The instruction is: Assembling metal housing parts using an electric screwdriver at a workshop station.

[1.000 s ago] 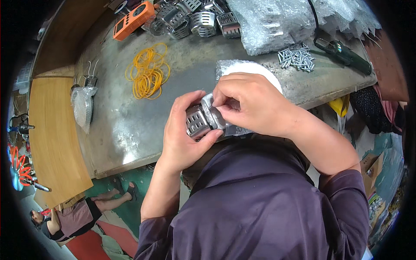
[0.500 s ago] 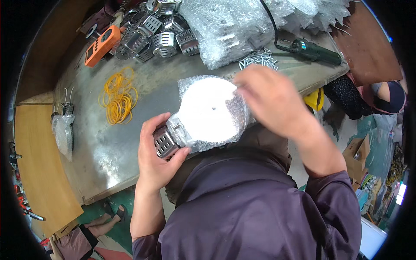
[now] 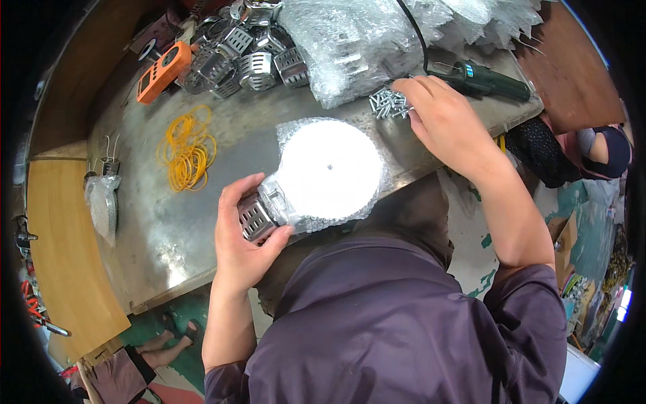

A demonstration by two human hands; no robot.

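Note:
My left hand (image 3: 243, 236) is closed around a slotted metal holder (image 3: 256, 219) at the near edge of the workbench. A flat white disc (image 3: 326, 182) with a small centre hole adjoins the holder, with clear bubble wrap (image 3: 289, 131) around and under it. My right hand (image 3: 447, 121) reaches to a small pile of silver screws (image 3: 388, 104) beyond the disc. Its thumb and fingers are bent but apart over the pile's right side. No screw shows in its grasp, though some fingertips are partly hidden.
Several slotted metal holders (image 3: 257, 71) are heaped at the back, beside an orange device (image 3: 163, 72). Bubble-wrap sheets (image 3: 356, 54) and a dark corded tool (image 3: 494, 81) lie farther right. Yellow bands (image 3: 187, 165) lie left. A person's legs (image 3: 165, 343) show at lower left.
My right hand has moved from the disc's right edge up and away to the screw pile. The bubble wrap it touched no longer covers the disc's right side. My left hand keeps its hold.

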